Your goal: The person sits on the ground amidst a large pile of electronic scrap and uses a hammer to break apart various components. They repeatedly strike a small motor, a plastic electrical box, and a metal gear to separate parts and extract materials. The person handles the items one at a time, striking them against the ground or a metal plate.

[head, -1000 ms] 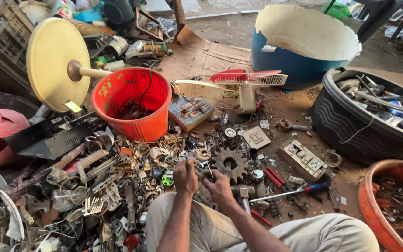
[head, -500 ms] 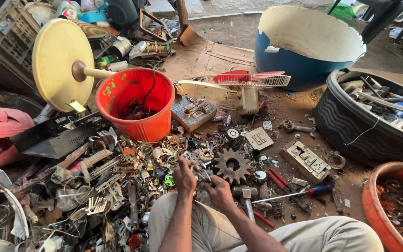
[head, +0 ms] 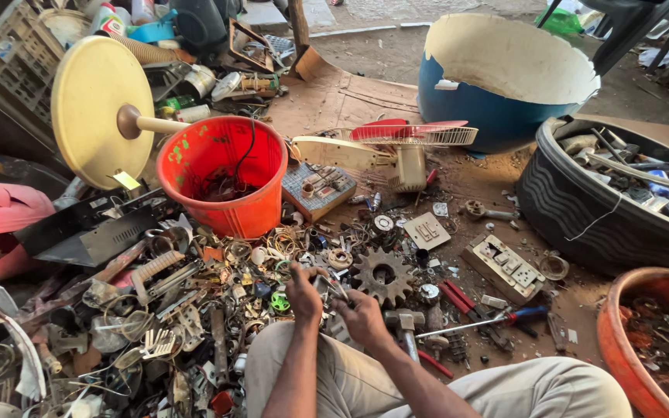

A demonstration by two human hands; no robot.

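Note:
My left hand [head: 303, 294] and my right hand [head: 361, 313] meet just above my knees, and both grip a small metal part [head: 334, 287] between their fingers. The part is too small to make out in detail. Right behind the hands lies a rusty toothed gear [head: 382, 273] on the ground. A hammer [head: 404, 325] rests next to my right hand, and red-handled pliers [head: 466, 303] lie just past it. A heap of scrap metal bits [head: 187, 310] spreads to the left of my left hand.
An orange bucket [head: 226, 182] stands behind the scrap, a round cream fan base [head: 90, 108] leaning by it. A blue tub [head: 505, 77] sits at the back, a black tyre tub [head: 605, 201] at right, an orange basin [head: 652, 340] near right. A screwdriver [head: 489, 319] lies nearby.
The view has shifted slightly. Both hands stay together over the small part, with only small finger movement.

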